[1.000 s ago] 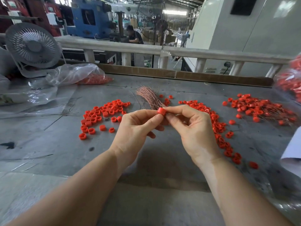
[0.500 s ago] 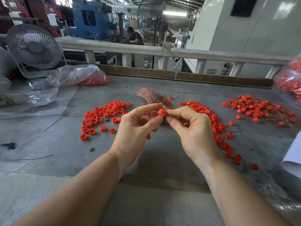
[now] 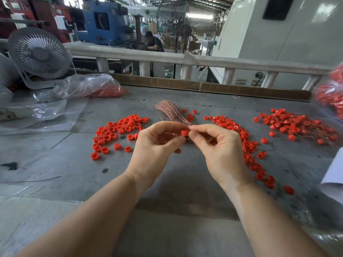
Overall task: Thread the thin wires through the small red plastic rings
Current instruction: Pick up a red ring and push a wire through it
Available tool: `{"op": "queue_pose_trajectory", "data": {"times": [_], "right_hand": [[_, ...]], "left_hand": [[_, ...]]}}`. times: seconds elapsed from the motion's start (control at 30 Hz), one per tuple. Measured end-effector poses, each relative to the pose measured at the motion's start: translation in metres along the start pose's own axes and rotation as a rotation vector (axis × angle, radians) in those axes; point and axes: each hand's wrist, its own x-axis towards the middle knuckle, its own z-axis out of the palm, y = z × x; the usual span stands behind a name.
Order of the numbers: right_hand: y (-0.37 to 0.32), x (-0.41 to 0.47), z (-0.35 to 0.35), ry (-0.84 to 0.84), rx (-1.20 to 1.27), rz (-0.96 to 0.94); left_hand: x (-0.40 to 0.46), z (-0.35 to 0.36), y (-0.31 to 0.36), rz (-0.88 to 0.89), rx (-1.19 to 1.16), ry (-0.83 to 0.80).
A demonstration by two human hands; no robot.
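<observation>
My right hand [image 3: 219, 151] pinches one small red ring [image 3: 184, 133] between thumb and forefinger, above the grey table [image 3: 167, 182]. My left hand [image 3: 154, 145] faces it from the left, thumb and forefinger curled round a thin copper wire [image 3: 170, 133] that points into the ring. Behind the hands a bundle of copper wires [image 3: 169, 110] lies fanned out on the table. Loose red rings lie in a left pile [image 3: 118, 130] and a middle strip [image 3: 248, 149]. A right pile [image 3: 297, 127] holds rings with wires through them.
A clear bag of red rings [image 3: 104, 89] and a white fan [image 3: 39, 52] stand at the back left. Another bag of red parts [image 3: 332, 93] hangs at the right edge, with white paper [image 3: 334, 173] below it. Stray wires [image 3: 61, 140] lie on the left.
My left fingers have drawn back from the ring and opened a gap, so the wire shows between them. The right hand keeps its pinch on the ring.
</observation>
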Motion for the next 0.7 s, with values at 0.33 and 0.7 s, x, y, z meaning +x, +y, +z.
{"op": "queue_pose_trajectory", "data": {"times": [0.33,0.7], "right_hand": [[0.0003,-0.0013,0.0003,0.006,-0.026,-0.043],[-0.0014,-0.0006,0.0002,0.027,-0.034,-0.074]], "left_hand": [[0.0045,-0.0048,-0.0047,-0.139,-0.313,0.012],[0.0036,-0.0048,-0.0029,-0.127,-0.330,-0.006]]}}
